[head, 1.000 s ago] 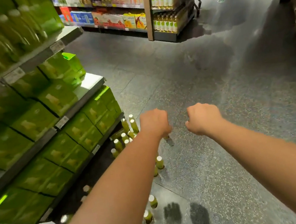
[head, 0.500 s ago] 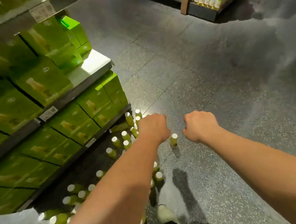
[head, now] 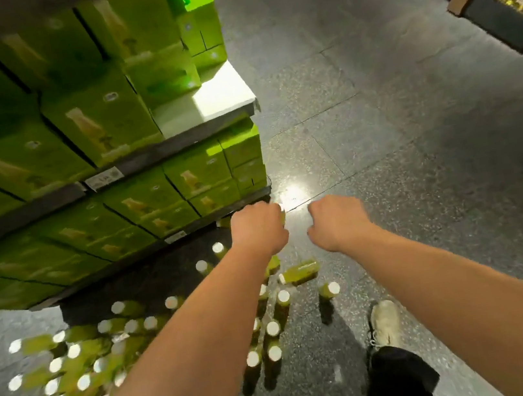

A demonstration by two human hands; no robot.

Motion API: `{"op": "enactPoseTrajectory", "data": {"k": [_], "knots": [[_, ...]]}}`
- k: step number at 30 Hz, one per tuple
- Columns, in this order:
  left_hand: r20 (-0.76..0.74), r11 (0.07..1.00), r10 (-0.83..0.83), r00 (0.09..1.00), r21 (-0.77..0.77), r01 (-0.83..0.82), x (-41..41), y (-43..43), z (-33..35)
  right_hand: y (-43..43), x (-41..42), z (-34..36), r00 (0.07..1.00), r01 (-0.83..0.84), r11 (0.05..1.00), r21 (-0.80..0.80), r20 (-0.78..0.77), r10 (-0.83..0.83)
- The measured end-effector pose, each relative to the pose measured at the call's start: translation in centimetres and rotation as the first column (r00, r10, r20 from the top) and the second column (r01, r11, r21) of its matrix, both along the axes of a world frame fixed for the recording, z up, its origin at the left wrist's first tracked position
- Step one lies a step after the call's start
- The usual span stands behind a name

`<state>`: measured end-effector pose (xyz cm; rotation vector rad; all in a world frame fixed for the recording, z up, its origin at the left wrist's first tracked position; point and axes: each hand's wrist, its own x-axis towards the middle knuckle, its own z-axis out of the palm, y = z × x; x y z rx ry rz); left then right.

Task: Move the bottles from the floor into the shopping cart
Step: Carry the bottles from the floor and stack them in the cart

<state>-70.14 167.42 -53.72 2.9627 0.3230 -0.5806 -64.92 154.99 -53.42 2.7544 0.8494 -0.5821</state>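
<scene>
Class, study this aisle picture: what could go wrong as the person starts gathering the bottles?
The pale shoe stands close beside the upright bottles; one careless step might topple several. One bottle lying on its side may roll underfoot. No shopping cart is in view, so each bottle may need carrying past this clutter.

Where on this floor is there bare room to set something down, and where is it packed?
Bare floor runs wide from the right hand out to the far shelf, and on past the shoe. Crowded: bottles fill the floor before the shelf of green boxes, lower left, with a toppled bottle at their edge.
</scene>
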Motion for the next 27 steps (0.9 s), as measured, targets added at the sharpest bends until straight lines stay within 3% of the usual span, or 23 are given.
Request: {"op": "enactPoseTrajectory", "data": {"k": [3, 6, 14, 21, 27], "knots": [[-0.078, 0.986, 0.162, 0.984, -0.019, -0.164, 3.0, -0.4, -3.3, 0.2, 4.5, -3.6, 0.990, -0.133, 0.991, -0.009, -0.042, 0.133], [-0.057, 0.953, 0.297, 0.953, -0.049, -0.300, 5.3, -0.7, -7.5, 0.2, 8.7, -7.9, 0.979, -0.196, 0.980, 0.007, -0.056, 0.196], [-0.041, 0.883, 0.459, 0.888, -0.085, -0.461, 9.0, 0.0, -25.5, 2.4, 15.2, -26.4, 0.969, -0.241, 0.966, 0.094, -0.034, 0.245], [0.001, 0.851, 0.507, 0.862, -0.160, -0.501, 12.4, 1.3, -42.3, 5.1, 17.8, -42.8, 0.956, -0.287, 0.945, 0.159, -0.019, 0.293], [0.016, 0.846, 0.486, 0.874, -0.259, -0.466, 14.9, 2.6, -51.9, 8.0, 21.0, -52.3, 0.932, -0.348, 0.917, 0.195, -0.035, 0.361]]}}
